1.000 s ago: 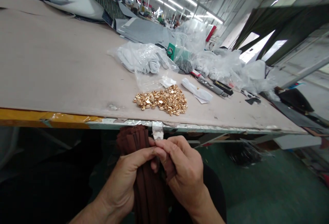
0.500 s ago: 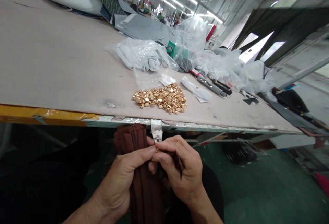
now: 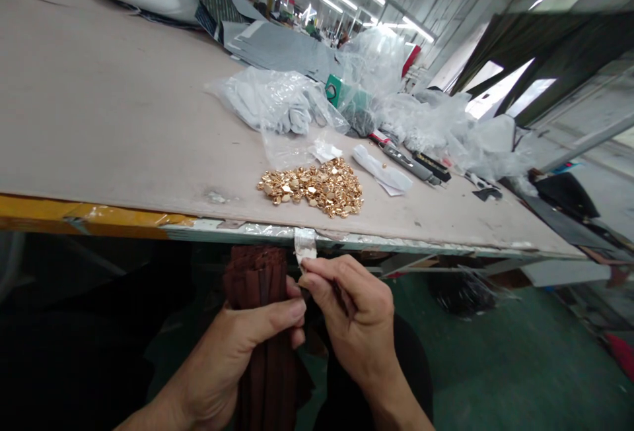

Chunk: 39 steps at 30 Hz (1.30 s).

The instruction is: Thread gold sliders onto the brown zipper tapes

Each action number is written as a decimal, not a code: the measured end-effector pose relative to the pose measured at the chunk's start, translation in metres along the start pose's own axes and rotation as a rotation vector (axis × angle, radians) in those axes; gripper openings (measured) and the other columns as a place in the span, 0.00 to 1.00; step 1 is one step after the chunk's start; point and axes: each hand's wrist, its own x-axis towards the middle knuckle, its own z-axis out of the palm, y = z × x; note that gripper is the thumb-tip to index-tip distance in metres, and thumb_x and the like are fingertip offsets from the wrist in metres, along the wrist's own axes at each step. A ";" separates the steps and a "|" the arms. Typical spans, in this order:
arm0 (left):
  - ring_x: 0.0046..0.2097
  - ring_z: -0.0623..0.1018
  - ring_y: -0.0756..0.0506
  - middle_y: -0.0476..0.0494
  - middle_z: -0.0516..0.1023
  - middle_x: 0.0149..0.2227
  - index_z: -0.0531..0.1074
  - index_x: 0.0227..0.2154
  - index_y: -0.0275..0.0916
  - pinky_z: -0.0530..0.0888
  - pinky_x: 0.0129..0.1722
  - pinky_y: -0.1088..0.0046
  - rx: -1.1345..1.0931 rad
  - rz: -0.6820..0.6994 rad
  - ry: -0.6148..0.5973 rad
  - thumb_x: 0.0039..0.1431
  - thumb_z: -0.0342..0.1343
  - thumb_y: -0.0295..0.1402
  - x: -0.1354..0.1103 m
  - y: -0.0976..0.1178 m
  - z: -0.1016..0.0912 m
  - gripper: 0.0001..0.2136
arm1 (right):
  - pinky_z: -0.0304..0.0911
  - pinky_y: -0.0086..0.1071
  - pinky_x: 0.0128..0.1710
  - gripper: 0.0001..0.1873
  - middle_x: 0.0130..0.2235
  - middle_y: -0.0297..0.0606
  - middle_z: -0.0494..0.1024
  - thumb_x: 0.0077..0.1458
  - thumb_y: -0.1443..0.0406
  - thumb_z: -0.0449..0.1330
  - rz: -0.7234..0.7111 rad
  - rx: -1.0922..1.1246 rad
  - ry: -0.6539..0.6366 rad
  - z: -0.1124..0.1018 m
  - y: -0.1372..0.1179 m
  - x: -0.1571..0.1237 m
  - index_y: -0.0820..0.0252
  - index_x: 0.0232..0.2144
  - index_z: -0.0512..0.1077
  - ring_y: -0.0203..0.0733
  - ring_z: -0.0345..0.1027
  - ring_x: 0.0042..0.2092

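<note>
My left hand is wrapped around a thick bundle of brown zipper tapes, held upright just below the table edge. The folded tape ends stick out above the thumb. My right hand is closed in a pinch at the lower end of a white tab fixed to the table edge. What sits between those fingertips is too small and covered to make out. Beyond the hands, a heap of small shiny gold metal pieces, which look like zipper sliders, lies on the table.
Behind the heap are a clear plastic bag with grey contents, a folded white paper strip and a grey utility knife. More crumpled plastic lies farther back. Grey sheets cover the far side. The table's front edge runs above my hands.
My hands, which were together at the fingertips, have come apart slightly. My left hand and the bundle have dropped a little; my right fingertips have risen against the white tab.
</note>
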 end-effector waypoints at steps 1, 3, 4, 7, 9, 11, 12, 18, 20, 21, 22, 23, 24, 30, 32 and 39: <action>0.23 0.70 0.50 0.49 0.74 0.19 0.76 0.24 0.37 0.68 0.23 0.76 0.009 0.004 -0.011 0.41 0.69 0.38 -0.002 0.000 0.000 0.11 | 0.67 0.26 0.32 0.07 0.31 0.35 0.79 0.56 0.70 0.63 0.098 0.073 0.002 0.002 -0.001 0.003 0.59 0.37 0.80 0.35 0.72 0.32; 0.22 0.69 0.50 0.51 0.73 0.18 0.75 0.26 0.38 0.67 0.22 0.77 0.028 0.040 -0.038 0.42 0.68 0.37 -0.004 0.000 0.000 0.11 | 0.66 0.26 0.31 0.04 0.28 0.33 0.79 0.54 0.67 0.65 0.289 0.242 0.004 0.006 -0.002 0.010 0.58 0.33 0.80 0.35 0.71 0.30; 0.22 0.67 0.51 0.52 0.71 0.18 0.74 0.26 0.39 0.66 0.21 0.77 0.048 0.073 -0.052 0.42 0.67 0.37 -0.005 -0.001 0.000 0.11 | 0.65 0.26 0.30 0.04 0.27 0.32 0.78 0.53 0.66 0.65 0.359 0.310 0.006 0.007 -0.002 0.013 0.58 0.32 0.80 0.34 0.70 0.29; 0.22 0.65 0.52 0.55 0.69 0.18 0.73 0.25 0.39 0.65 0.21 0.78 0.138 0.175 -0.043 0.41 0.68 0.35 -0.005 -0.002 0.000 0.10 | 0.60 0.26 0.25 0.04 0.23 0.29 0.74 0.49 0.65 0.67 0.424 0.354 0.059 0.006 -0.005 0.014 0.59 0.31 0.79 0.32 0.63 0.24; 0.23 0.67 0.51 0.54 0.70 0.19 0.73 0.24 0.39 0.67 0.23 0.77 0.181 0.206 -0.015 0.41 0.68 0.34 -0.003 -0.003 0.000 0.10 | 0.53 0.25 0.21 0.05 0.19 0.26 0.68 0.46 0.65 0.68 0.431 0.321 0.075 0.004 -0.010 0.009 0.60 0.27 0.76 0.30 0.56 0.22; 0.27 0.71 0.48 0.52 0.73 0.22 0.74 0.23 0.39 0.70 0.27 0.74 0.203 0.228 -0.006 0.40 0.68 0.34 -0.001 -0.004 -0.001 0.09 | 0.46 0.24 0.19 0.10 0.17 0.23 0.62 0.41 0.65 0.71 0.446 0.294 0.042 0.001 -0.016 0.002 0.61 0.23 0.73 0.28 0.49 0.20; 0.29 0.73 0.47 0.50 0.75 0.24 0.75 0.23 0.39 0.72 0.30 0.73 0.215 0.245 -0.008 0.39 0.68 0.34 0.000 -0.004 -0.001 0.09 | 0.44 0.24 0.18 0.12 0.16 0.22 0.59 0.38 0.65 0.72 0.450 0.282 0.013 0.000 -0.020 -0.001 0.61 0.22 0.72 0.28 0.46 0.20; 0.36 0.79 0.42 0.47 0.82 0.30 0.81 0.29 0.39 0.75 0.38 0.71 0.213 0.274 -0.037 0.38 0.71 0.32 -0.002 -0.005 0.007 0.11 | 0.52 0.24 0.21 0.10 0.20 0.25 0.67 0.43 0.65 0.71 0.480 0.273 -0.051 -0.001 -0.024 -0.006 0.61 0.26 0.73 0.29 0.55 0.22; 0.36 0.79 0.43 0.47 0.83 0.31 0.82 0.32 0.40 0.76 0.38 0.72 0.193 0.276 -0.018 0.38 0.71 0.31 -0.003 -0.006 0.009 0.13 | 0.55 0.24 0.23 0.07 0.21 0.27 0.70 0.48 0.65 0.67 0.487 0.350 -0.046 -0.002 -0.019 -0.005 0.61 0.24 0.73 0.30 0.58 0.23; 0.35 0.79 0.44 0.48 0.83 0.30 0.82 0.32 0.40 0.76 0.36 0.73 0.173 0.282 0.001 0.39 0.71 0.31 -0.003 -0.006 0.009 0.13 | 0.56 0.24 0.23 0.08 0.21 0.27 0.70 0.50 0.65 0.66 0.492 0.389 -0.034 -0.003 -0.016 -0.004 0.61 0.22 0.72 0.30 0.58 0.23; 0.33 0.79 0.45 0.49 0.82 0.29 0.81 0.32 0.40 0.76 0.35 0.74 0.140 0.286 0.027 0.39 0.71 0.32 -0.002 -0.006 0.008 0.13 | 0.56 0.24 0.22 0.09 0.20 0.27 0.69 0.50 0.65 0.66 0.501 0.422 -0.014 -0.004 -0.013 -0.004 0.61 0.22 0.71 0.29 0.58 0.22; 0.32 0.79 0.46 0.49 0.82 0.28 0.81 0.31 0.41 0.76 0.33 0.75 0.102 0.289 0.059 0.40 0.71 0.33 -0.001 -0.005 0.007 0.12 | 0.54 0.23 0.21 0.10 0.19 0.26 0.68 0.49 0.64 0.66 0.512 0.446 0.006 -0.005 -0.011 -0.004 0.61 0.21 0.71 0.28 0.56 0.21; 0.31 0.78 0.47 0.50 0.82 0.28 0.81 0.30 0.41 0.76 0.32 0.75 0.070 0.293 0.095 0.40 0.71 0.33 -0.001 -0.004 0.006 0.11 | 0.53 0.23 0.20 0.09 0.18 0.25 0.67 0.49 0.64 0.66 0.526 0.466 0.024 -0.006 -0.008 -0.004 0.61 0.22 0.71 0.28 0.55 0.20; 0.24 0.72 0.51 0.54 0.76 0.21 0.78 0.27 0.41 0.72 0.25 0.80 0.244 0.440 0.156 0.41 0.71 0.34 -0.001 0.004 -0.002 0.09 | 0.61 0.24 0.25 0.05 0.21 0.27 0.72 0.48 0.65 0.67 0.567 0.567 0.019 -0.006 -0.004 -0.009 0.61 0.30 0.77 0.30 0.61 0.23; 0.24 0.71 0.51 0.54 0.74 0.20 0.77 0.24 0.40 0.71 0.25 0.80 0.299 0.445 0.146 0.43 0.70 0.35 -0.001 0.004 -0.001 0.08 | 0.62 0.25 0.26 0.04 0.23 0.30 0.74 0.50 0.65 0.66 0.546 0.521 0.000 -0.004 -0.003 -0.012 0.61 0.29 0.77 0.32 0.64 0.25; 0.22 0.69 0.52 0.54 0.70 0.17 0.73 0.19 0.37 0.69 0.22 0.79 0.099 0.247 0.104 0.43 0.69 0.36 0.001 0.003 0.005 0.11 | 0.64 0.27 0.29 0.06 0.29 0.36 0.78 0.55 0.72 0.61 0.032 0.135 -0.015 -0.005 0.001 -0.019 0.61 0.33 0.77 0.36 0.70 0.29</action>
